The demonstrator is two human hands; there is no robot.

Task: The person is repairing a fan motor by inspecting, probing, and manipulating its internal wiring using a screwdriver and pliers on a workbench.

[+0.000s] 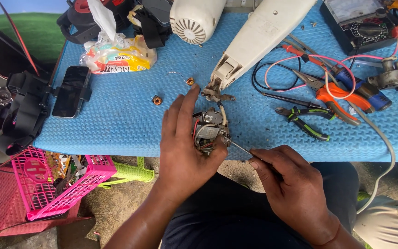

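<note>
Cradling a small wired motor assembly (209,130), the left hand (185,147) steadied its seemingly delicate, light body while the right hand (291,184) pinched a thin probe (237,145).

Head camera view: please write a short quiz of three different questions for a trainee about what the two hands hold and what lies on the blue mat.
1. True or false: the left hand holds the small grey metal assembly with red and white wires.
2. What does the right hand hold? A) orange-handled pliers B) a thin metal probe C) a black phone
3. Fill in: the two small copper wire coils lie on the blue textured mat, on the ____ hand's side of the assembly.

Key
1. True.
2. B: the thin metal probe has its tip at the assembly; the orange-handled pliers and the black phone lie untouched on the mat.
3. Left.
</note>
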